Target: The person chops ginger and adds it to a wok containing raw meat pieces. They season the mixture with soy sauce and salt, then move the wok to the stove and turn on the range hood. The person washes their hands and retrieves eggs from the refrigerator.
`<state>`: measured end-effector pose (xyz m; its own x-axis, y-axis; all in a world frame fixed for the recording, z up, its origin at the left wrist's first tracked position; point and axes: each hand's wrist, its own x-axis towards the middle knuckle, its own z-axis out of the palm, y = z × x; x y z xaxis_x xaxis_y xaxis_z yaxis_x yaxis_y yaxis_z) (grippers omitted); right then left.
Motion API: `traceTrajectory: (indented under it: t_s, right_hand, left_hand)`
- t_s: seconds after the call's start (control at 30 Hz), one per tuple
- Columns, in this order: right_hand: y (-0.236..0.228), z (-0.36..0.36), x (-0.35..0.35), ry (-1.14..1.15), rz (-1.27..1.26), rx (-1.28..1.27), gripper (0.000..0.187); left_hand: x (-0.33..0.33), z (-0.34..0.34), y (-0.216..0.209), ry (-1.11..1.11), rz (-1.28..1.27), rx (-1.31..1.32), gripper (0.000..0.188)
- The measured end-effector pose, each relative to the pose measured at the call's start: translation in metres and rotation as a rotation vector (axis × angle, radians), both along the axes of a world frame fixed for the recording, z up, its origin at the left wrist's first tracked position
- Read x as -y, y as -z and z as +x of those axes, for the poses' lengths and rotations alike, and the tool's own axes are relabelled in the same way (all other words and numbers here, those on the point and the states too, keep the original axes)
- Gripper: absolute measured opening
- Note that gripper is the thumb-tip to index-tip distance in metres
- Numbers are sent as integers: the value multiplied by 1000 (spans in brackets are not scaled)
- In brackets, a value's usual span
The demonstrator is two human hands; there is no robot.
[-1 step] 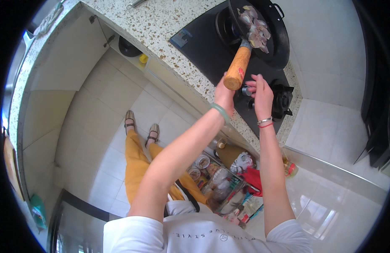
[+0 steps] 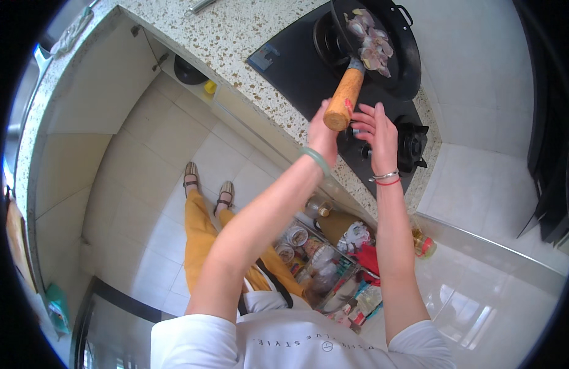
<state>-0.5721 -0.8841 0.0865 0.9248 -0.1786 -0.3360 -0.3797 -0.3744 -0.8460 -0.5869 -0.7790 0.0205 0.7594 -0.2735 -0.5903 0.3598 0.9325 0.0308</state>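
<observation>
A dark wok [image 2: 402, 71] stands on the black gas hob [image 2: 290, 61], its wooden handle [image 2: 345, 95] pointing toward me. Pinkish and pale pieces that look like raw meat [image 2: 372, 46] lie inside it. My left hand [image 2: 323, 136] is at the left of the handle's end, thumb upward; the handle hides its fingers, so I cannot tell whether it grips. To the right of the handle my right hand [image 2: 383, 138] is open, fingers apart and pointing at the handle's end. Nothing shows in its palm. Behind those fingers is a hob knob [image 2: 366, 149], partly covered.
A second burner [image 2: 412, 144] lies right of my right hand. Speckled countertop [image 2: 229, 46] borders the hob. Below, a pulled-out drawer [image 2: 324, 270] holds jars and packets, beside a large bottle [image 2: 337, 226]. An opened cabinet [image 2: 174, 67] contains a dark round pan. An oil bottle [image 2: 423, 244] stands at right.
Both hands have shifted slightly left. My right fingers have spread and come closer to the handle's end. The wok stays almost in place.
</observation>
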Motion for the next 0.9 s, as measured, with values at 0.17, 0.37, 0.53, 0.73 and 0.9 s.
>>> traceTrajectory:
  t_s: [0.17, 0.37, 0.53, 0.73, 0.9]
  right_hand:
    - [-28, 17, -59, 102, 636, -168, 50]
    - [-15, 24, -78, 40, 776, -102, 41]
    - [-10, 25, -109, 371, 601, 132, 33]
    - [-4, 36, -119, 463, 547, 151, 38]
    - [-2, 40, -127, 518, 466, 120, 42]
  left_hand:
    - [-59, 32, -16, -66, 109, 79, 38]
    - [-98, 43, -52, 249, 234, 375, 36]
    - [-99, 47, -61, 326, 366, 446, 37]
    - [-101, 60, -58, 398, 459, 465, 37]
    - [-107, 69, -52, 438, 457, 497, 36]
